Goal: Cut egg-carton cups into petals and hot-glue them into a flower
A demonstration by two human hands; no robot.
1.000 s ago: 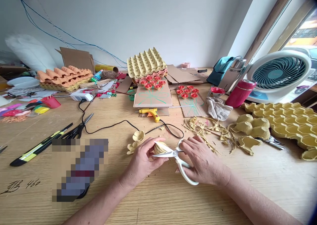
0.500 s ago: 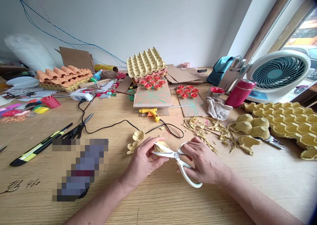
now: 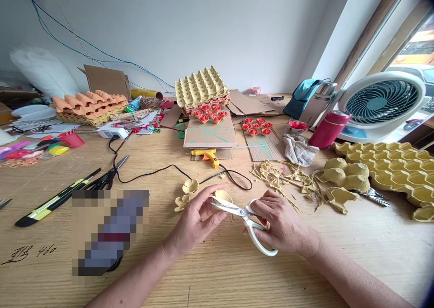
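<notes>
Beyond left hand [image 3: 198, 215] pinching cup [image 3: 224, 194]: glue gun [image 3: 212, 157]; beyond right hand [image 3: 281, 222] gripping scissors [image 3: 242, 212]: scraps [image 3: 268, 170].

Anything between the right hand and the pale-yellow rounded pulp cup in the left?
Only the metal-bladed scissors with white handles: the right hand grips the handles, and the blades reach across the near side of the pale-yellow rounded pulp cup held by the left hand. Whether they touch is unclear. Nothing else visible stands between.

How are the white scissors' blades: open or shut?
Slightly open: the right hand holds the scissors with both blades showing, parted at the tips.
</notes>
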